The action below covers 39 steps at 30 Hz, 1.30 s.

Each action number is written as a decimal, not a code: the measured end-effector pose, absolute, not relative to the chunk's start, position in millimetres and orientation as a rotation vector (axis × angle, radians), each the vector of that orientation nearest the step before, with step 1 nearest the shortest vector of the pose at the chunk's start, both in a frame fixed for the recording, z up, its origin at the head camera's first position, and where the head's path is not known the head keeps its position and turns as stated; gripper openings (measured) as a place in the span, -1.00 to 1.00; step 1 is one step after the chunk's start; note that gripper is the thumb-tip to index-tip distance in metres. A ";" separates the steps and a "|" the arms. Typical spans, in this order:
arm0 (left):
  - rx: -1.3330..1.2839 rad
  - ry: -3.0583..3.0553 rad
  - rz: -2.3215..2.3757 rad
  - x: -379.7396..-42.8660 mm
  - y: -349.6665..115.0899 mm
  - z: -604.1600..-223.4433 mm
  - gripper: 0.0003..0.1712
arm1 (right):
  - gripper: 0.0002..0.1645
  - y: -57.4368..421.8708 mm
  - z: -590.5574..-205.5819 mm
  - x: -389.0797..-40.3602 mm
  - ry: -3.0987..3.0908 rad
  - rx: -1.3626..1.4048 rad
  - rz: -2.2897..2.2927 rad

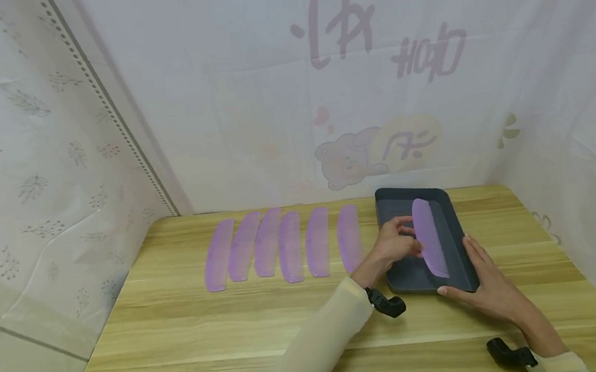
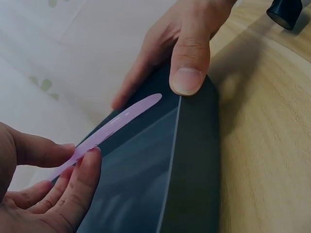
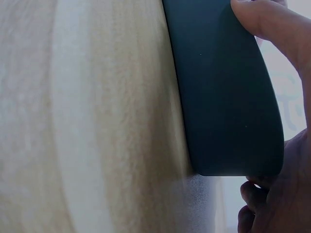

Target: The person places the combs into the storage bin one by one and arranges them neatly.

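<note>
Six purple combs (image 1: 290, 247) lie in a row on the wood table (image 1: 196, 354), while the left hand (image 1: 395, 241) pinches a seventh comb (image 1: 428, 239) over the dark tray (image 1: 408, 276). Right hand (image 1: 491, 288)'s spread around the tray's near corner, thumb on the rim.

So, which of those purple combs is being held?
The rightmost comb in the head view, over the dark tray, pinched by the left hand. The other six combs lie in a row on the wooden table.
</note>
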<state>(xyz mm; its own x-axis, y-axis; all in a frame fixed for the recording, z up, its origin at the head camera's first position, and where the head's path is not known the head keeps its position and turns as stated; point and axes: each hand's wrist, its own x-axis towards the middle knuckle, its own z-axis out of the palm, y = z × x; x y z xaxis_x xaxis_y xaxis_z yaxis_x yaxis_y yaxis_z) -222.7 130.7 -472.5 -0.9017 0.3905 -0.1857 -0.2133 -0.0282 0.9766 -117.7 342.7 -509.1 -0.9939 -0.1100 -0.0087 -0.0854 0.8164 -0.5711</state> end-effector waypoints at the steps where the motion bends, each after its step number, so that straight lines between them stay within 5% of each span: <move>1: 0.180 1.853 1.980 -223.0 132.5 -473.6 -0.19 | 0.55 342.5 -509.0 -117.6 2.954 -0.157 -0.925; 27: 0.072 1.929 1.913 -226.6 167.1 -477.7 -0.23 | 0.52 344.4 -509.8 -119.4 2.947 -0.187 -0.955; 39: 0.025 1.938 1.939 -223.3 174.3 -478.2 -0.45 | 0.51 343.4 -508.3 -117.7 2.943 -0.170 -0.951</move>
<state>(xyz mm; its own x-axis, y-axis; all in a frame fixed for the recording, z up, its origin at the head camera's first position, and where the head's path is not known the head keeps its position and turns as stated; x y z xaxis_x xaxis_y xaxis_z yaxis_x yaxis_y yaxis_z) -223.3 174.3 -478.2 -0.9208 0.2878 -0.2633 -0.2635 0.0388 0.9639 -117.7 343.4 -508.3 -0.9930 -0.1178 -0.0078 -0.0910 0.8057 -0.5853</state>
